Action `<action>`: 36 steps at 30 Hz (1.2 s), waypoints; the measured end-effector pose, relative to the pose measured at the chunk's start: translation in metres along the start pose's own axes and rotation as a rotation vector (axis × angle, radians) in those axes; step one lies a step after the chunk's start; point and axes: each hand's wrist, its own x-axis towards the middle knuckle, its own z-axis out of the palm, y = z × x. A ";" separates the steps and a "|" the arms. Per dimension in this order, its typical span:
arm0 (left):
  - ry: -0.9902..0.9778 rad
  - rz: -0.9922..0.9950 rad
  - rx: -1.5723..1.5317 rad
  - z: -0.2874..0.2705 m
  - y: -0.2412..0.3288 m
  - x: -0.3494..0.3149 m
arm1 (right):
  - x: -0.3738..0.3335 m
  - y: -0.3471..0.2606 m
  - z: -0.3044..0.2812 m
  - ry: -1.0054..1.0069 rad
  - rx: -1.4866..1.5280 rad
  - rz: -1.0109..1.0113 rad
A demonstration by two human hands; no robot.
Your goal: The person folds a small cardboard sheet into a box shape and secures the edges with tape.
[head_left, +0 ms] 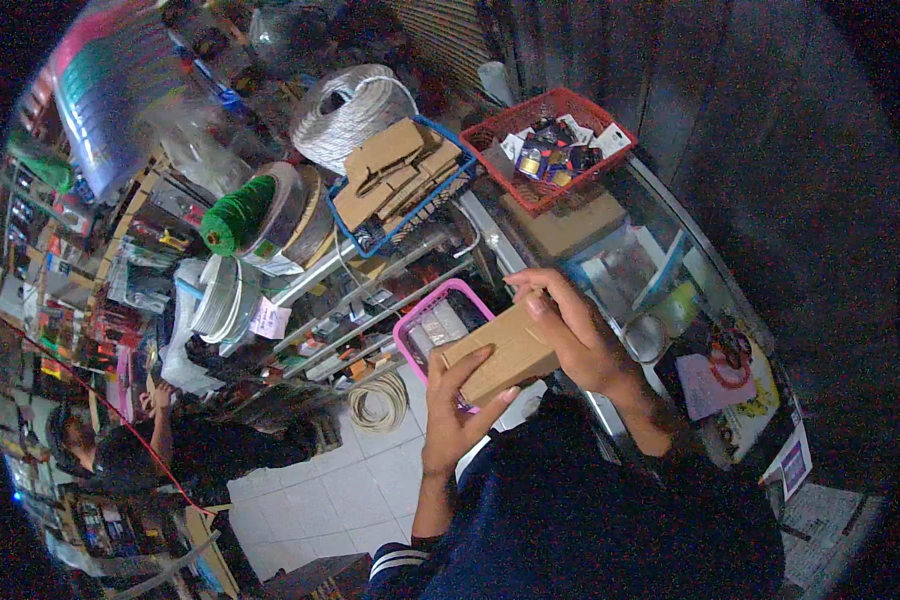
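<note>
A small brown cardboard box (505, 358) is held up between my two hands, above a pink plastic basket (407, 343). My left hand (458, 408) grips its near left end, thumb and fingers on either side. Around the far right end curl the fingers of my right hand (582, 338). Pale packets (435, 325) lie inside the pink basket, partly hidden behind the box.
A blue basket (448, 195) of cardboard pieces and a red basket (490, 150) of small packaged goods stand on the glass counter (660, 190). White rope (340, 115) and green twine (238, 215) sit at left. Another person (160, 440) is at far left; coiled tubing (378, 402) lies on the tiles.
</note>
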 end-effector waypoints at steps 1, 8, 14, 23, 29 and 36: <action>0.011 0.021 -0.005 -0.005 -0.001 0.003 | 0.001 -0.003 0.001 -0.007 -0.003 0.014; 0.579 -0.376 -1.142 -0.024 -0.019 0.033 | -0.009 -0.002 0.010 0.404 0.323 -0.156; 0.443 -0.620 -1.755 -0.003 -0.023 0.048 | -0.016 -0.015 0.022 0.448 0.569 -0.110; 0.232 -0.505 -1.406 0.038 0.010 0.015 | -0.012 -0.010 0.035 0.600 0.496 -0.190; 0.245 -0.478 -1.281 0.047 0.026 0.005 | -0.015 0.005 0.035 0.707 0.393 -0.317; 0.152 -0.531 -1.123 0.053 0.012 -0.009 | -0.014 0.004 0.021 0.755 0.058 -0.492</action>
